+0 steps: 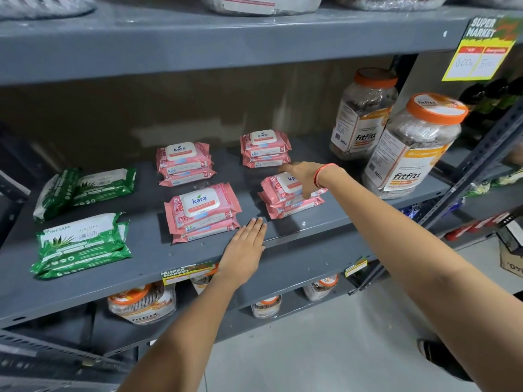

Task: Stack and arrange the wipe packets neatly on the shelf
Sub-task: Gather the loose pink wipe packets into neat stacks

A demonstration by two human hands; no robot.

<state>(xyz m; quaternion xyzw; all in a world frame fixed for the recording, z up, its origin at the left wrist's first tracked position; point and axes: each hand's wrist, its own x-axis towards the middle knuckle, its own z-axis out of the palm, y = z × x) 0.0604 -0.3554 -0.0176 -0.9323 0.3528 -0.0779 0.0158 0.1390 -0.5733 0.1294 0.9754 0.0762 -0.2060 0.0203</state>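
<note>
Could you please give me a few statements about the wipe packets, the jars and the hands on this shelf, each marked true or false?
1. The right hand rests on the front right pink stack. True.
2. The left hand grips a green packet. False: it lies flat on the shelf, empty.
3. There are four pink stacks. True.
4. The jars have green lids. False: orange.
5. The green packets lie left of the pink ones. True.
</note>
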